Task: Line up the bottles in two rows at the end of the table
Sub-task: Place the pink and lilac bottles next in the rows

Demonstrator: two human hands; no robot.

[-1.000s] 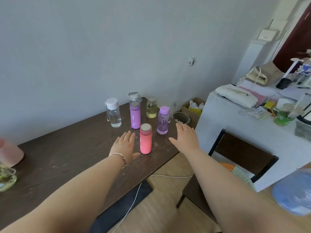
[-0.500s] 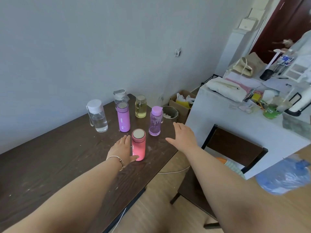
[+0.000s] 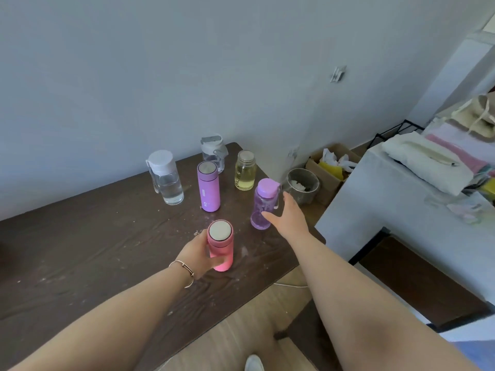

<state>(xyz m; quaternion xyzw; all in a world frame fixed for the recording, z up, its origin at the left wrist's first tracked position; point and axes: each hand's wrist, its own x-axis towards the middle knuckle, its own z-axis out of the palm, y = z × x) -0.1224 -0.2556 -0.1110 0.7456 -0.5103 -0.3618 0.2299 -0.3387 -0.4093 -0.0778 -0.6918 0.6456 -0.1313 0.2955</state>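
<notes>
Several bottles stand at the right end of the dark wooden table [image 3: 80,253]. My left hand [image 3: 197,254] is wrapped around the pink flask [image 3: 221,245] near the front edge. My right hand [image 3: 290,216], fingers spread, touches the side of the clear purple bottle [image 3: 262,203] with its thumb. Behind them stand a solid purple flask [image 3: 208,186], a yellow glass bottle [image 3: 245,171], a clear bottle with a white cap [image 3: 166,178] and a clear bottle with a grey flip lid [image 3: 213,152] against the wall.
A glass bin [image 3: 302,184] and a cardboard box [image 3: 332,164] sit on the floor past the table's end. A white counter [image 3: 396,199] with folded cloths stands to the right, with a dark chair [image 3: 417,282] below it.
My left hand has closed around the pink flask. My right hand has moved left from the table's corner up to the clear purple bottle. The view has shifted closer.
</notes>
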